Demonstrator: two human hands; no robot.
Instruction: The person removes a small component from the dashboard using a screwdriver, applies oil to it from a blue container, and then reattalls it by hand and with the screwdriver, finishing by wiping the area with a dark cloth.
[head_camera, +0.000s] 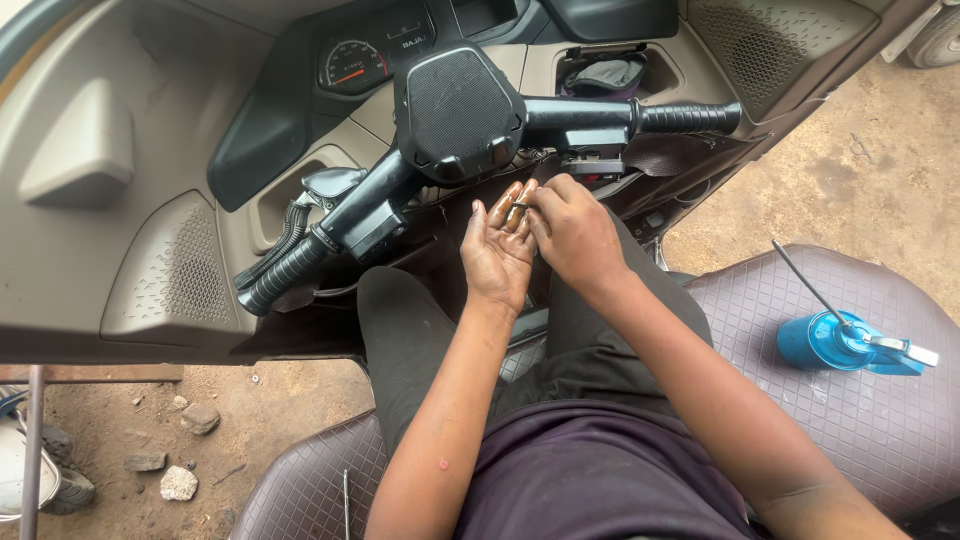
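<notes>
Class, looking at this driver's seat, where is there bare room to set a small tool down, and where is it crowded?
Free: the brown quilted seat between the person's right arm and the blue oil can, and the seat strip by the left elbow. Crowded: under the black handlebar, where left hand and right hand meet over a small part.

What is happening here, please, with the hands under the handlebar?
A person sits on a brown quilted seat inside a small vehicle, just behind the black handlebar. The left hand is held palm up, and the right hand pinches a small thin dark part at the left fingertips; what it is cannot be told. A blue oil can with a long spout lies on the seat to the person's right.
</notes>
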